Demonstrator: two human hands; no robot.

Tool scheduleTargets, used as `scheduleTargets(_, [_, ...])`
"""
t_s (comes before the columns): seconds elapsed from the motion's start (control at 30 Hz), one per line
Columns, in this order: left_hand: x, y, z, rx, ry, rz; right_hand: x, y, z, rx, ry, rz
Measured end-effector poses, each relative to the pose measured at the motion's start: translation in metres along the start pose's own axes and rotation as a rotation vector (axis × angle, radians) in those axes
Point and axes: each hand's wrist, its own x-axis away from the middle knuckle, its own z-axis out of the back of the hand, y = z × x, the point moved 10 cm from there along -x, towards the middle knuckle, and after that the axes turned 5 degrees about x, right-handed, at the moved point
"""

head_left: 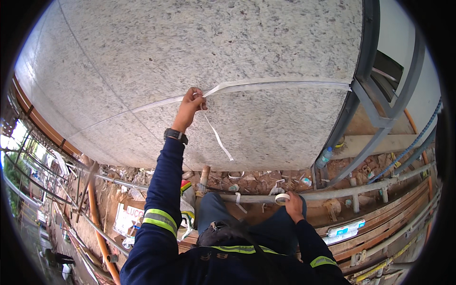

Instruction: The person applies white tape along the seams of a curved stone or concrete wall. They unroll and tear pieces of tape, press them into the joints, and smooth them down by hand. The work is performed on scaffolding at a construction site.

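Note:
My left hand (191, 103) reaches up to a grey speckled stone panel (266, 52), its fingers pinched on a strip of white masking tape (223, 89). Along a joint in the panel the tape runs to the right edge, partly lifted in a curve beside my fingers. A loose tail of tape (216, 135) dangles below the hand over the panel face. Low by my right knee, my right hand (295, 206) is closed round a roll of pale masking tape (281, 198). Its far fingers are hidden.
A grey metal frame (368, 90) stands at the panel's right edge, with a plastic bottle (324, 157) beside it. Scaffold pipes (342, 192) and wooden planks (389, 209) lie around me. A white-and-blue package (344, 231) rests on the planks. Debris litters the ground below the panel.

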Motion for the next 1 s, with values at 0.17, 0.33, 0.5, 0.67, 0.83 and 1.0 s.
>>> scheduleTargets(0.17, [0.014, 0.027, 0.068, -0.09, -0.08, 0.137, -0.004, -0.007, 0.001, -0.023, 0.037, 0.033])
scheduleTargets(0.33, [0.045, 0.062, 0.159, -0.54, -0.06, 0.215, -0.002, -0.001, -0.006, -0.007, 0.007, 0.014])
scheduleTargets(0.5, [0.09, 0.078, 0.221, -0.613, -0.078, 0.328, 0.001, 0.002, -0.009, 0.031, 0.011, 0.009])
scheduleTargets(0.67, [0.129, 0.082, 0.26, -0.539, -0.104, 0.346, 0.0, 0.004, -0.018, 0.088, -0.014, 0.035])
scheduleTargets(0.83, [0.134, 0.084, 0.319, -0.708, 0.016, 0.277, 0.002, 0.0, -0.015, 0.133, 0.017, 0.073])
scheduleTargets(1.0, [0.115, 0.102, 0.383, -1.013, 0.281, -0.002, -0.002, -0.019, -0.016, 0.164, -0.014, 0.131])
